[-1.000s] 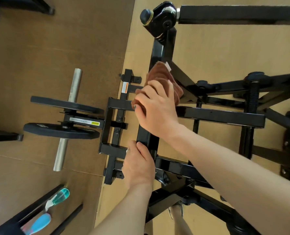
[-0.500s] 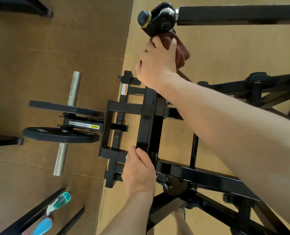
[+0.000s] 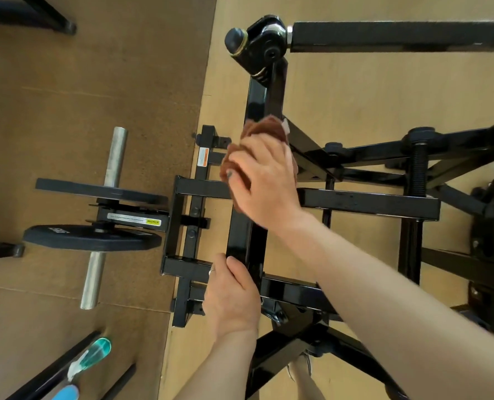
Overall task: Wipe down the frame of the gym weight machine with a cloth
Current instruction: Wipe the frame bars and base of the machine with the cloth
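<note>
The black steel frame [image 3: 367, 204] of the weight machine fills the view over a tan floor, two weight plates [image 3: 95, 239] on its silver loading sleeve at left. The right hand [image 3: 264, 180] presses a bunched brown cloth [image 3: 264, 129] against the upright bar; the left hand [image 3: 229, 295] clasps that bar lower down

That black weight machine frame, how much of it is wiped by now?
Done: hard to tell; the bars shine alike, so no wiped stretch stands out. In hand: the right hand presses a brown cloth on the upright black bar, while the left hand grips that bar lower down. Left, probably: the crossbars, the pivot joint and the outer frame.
</note>
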### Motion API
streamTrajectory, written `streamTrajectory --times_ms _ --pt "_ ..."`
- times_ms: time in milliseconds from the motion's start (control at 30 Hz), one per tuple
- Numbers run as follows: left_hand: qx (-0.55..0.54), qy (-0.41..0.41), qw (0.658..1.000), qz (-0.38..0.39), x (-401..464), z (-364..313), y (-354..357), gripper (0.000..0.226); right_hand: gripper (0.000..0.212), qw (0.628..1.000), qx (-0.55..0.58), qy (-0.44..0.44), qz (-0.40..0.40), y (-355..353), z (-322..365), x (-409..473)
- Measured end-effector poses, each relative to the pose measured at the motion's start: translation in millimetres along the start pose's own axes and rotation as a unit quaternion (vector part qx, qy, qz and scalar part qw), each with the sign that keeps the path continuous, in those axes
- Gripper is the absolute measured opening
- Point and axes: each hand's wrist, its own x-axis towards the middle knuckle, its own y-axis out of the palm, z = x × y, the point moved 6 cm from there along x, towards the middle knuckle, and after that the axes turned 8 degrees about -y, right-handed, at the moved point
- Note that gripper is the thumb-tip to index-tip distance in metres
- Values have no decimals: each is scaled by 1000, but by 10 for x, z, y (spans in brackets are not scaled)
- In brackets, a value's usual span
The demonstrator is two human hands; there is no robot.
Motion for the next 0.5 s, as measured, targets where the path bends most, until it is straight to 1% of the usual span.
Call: streamTrajectory --times_ms 133,233,300,400,500 --pt "3 10 1000 -2 10 -9 1 22 28 999 8 35 -20 -105 -402 592" --pt "-3 10 1000 2 24 -3 5 26 26 996 5 75 -52 -164 -453 794" --pt "-5 5 1000 3 29 12 9 30 26 993 10 107 -54 -135 -366 682" --pt "-4 -3 1000 0 28 18 12 36 31 982 62 169 -58 -35 -188 212" --pt "-2 -9 1000 -6 25 3 7 37 38 975 99 192 -61 46 -25 -136"
